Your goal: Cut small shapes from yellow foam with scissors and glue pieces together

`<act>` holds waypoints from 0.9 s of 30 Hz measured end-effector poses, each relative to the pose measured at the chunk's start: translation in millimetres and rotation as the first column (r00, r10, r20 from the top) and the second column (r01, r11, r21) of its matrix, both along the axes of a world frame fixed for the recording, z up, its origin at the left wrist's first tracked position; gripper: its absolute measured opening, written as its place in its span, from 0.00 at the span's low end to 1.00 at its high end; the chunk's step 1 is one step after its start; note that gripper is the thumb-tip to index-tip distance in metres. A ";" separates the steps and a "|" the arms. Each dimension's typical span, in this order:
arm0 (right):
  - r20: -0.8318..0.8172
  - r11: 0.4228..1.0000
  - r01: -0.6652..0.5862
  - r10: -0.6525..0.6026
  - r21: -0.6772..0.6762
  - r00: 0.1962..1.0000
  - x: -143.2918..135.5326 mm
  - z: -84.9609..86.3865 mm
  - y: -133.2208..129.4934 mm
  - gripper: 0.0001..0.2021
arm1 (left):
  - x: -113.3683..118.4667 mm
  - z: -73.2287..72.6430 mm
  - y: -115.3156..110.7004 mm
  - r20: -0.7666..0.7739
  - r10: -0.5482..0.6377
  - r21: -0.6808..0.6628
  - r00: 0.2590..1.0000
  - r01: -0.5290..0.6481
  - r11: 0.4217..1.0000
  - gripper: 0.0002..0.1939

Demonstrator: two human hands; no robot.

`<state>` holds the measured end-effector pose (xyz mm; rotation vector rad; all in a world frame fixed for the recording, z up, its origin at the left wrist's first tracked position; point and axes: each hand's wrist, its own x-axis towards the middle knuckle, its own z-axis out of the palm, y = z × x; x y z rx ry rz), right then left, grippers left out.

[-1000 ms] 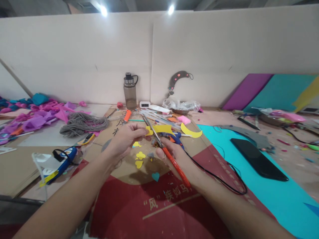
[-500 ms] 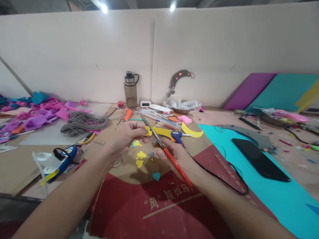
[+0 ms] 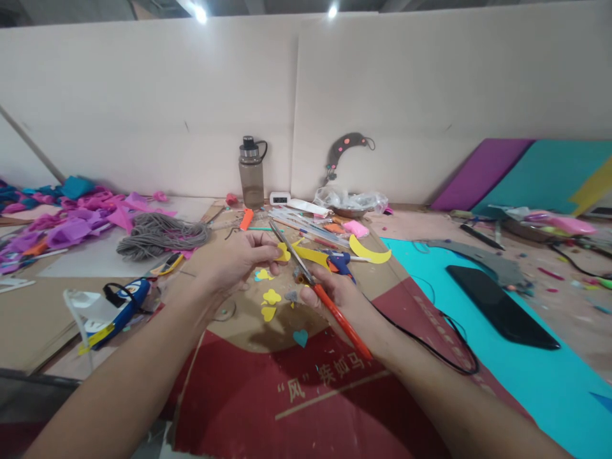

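My left hand [image 3: 251,255] pinches a small yellow craft piece [image 3: 283,252] between thumb and fingers. In my right hand [image 3: 329,290] is a pair of scissors [image 3: 340,322] with red handles, its blades pointing up and left, close beside the yellow piece. Whether the blades touch it I cannot tell. Below the hands lie a yellow flower shape [image 3: 272,296], a yellow heart [image 3: 268,313] and a blue heart [image 3: 300,338] on the cardboard [image 3: 229,395]. Behind the scissors are a yellow strip [image 3: 310,255] and a blue glue gun [image 3: 339,260], partly hidden by my right hand.
A water bottle [image 3: 251,175] and a small digital clock [image 3: 280,199] stand by the wall. Grey cord [image 3: 160,236] lies at left near purple scraps [image 3: 71,226]. At right, a black phone [image 3: 500,306] rests on a turquoise sheet [image 3: 549,395]. A yellow crescent [image 3: 370,252] lies behind.
The yellow piece has turned slightly in my left fingers. My hands and the scissors hold almost the same place; the whole view has shifted a little.
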<state>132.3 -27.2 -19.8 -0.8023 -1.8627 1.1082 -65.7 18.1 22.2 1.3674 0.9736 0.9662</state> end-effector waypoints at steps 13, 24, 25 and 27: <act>0.139 1.000 -0.021 0.021 0.000 0.990 2.9 12.8 -1.8 0.25 | -10.6 10.4 0.7 -0.063 -0.057 -0.048 0.996 0.054 0.997 0.05; 0.144 0.999 -0.041 0.041 -0.004 0.989 3.1 18.9 -4.1 0.22 | -17.9 11.5 2.8 -0.080 -0.084 -0.069 0.993 0.078 0.995 0.04; 0.160 0.999 -0.040 0.041 -0.007 0.986 3.3 18.7 -4.3 0.21 | -17.7 11.9 2.6 -0.080 -0.083 -0.072 0.993 0.078 0.994 0.04; 0.196 1.000 -0.019 0.018 -0.001 0.980 3.6 18.2 -4.7 0.20 | -16.8 13.2 2.0 -0.077 -0.085 -0.085 0.993 0.078 0.993 0.04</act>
